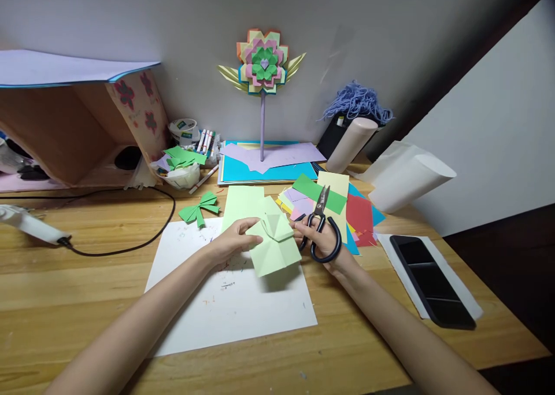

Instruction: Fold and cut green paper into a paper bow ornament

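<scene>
My left hand (238,239) pinches the left edge of a pale green folded paper (274,253), thumb on top. The paper is creased, with a raised flap at its upper part, and is held above a white sheet (191,302) marked with smudges. Black-handled scissors (321,210) hang on my right hand (318,239), blades pointing up and away. The fingertips of that hand reach the paper's right edge; whether they grip it is partly hidden. Behind the paper lies a flat pale green sheet (243,201). A green paper bow (200,209) rests to the left.
A layered paper flower (263,62) stands against the wall on stacked coloured sheets (269,173). Coloured scraps (359,213) and a phone (433,282) lie right, near a paper roll (416,181). A cardboard box (82,123), bowl (182,178) and cable (169,221) are left.
</scene>
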The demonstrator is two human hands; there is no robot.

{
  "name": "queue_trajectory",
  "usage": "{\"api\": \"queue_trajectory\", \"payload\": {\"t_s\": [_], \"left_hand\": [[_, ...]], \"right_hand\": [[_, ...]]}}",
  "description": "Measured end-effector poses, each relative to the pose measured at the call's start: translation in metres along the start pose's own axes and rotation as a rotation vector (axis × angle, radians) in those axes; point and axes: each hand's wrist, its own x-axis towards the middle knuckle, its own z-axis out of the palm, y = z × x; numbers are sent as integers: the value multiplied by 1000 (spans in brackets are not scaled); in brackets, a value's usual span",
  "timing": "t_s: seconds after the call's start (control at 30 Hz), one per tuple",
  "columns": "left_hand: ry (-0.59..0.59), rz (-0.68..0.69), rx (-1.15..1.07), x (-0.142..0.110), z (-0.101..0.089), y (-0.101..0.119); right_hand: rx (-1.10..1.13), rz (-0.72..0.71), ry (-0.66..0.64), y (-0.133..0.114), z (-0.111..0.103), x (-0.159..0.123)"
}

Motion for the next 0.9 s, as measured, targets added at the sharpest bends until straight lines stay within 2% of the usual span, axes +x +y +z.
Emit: {"api": "queue_trajectory", "payload": {"t_s": [0.13,0.27,0.47,0.57,0.63,0.8,0.9], "left_hand": [[56,-18,-18,-1,0,0],[40,-40,-92,1,3,5],[147,60,-263,5,3,4],[41,92,-244,3,10,-4],[19,97,-164,2,18,-9],[227,27,93,0,38,-11],[383,65,179,0,40,-6]], "right_hand": [[-165,6,-96,-2,-2,-2],[-135,74,-126,2,-2,-4],[120,87,59,5,0,-2],[255,99,165,4,2,-1],[316,104,204,4,3,-2],[295,102,154,12,6,-4],[199,82,83,14,7,-5]]}}
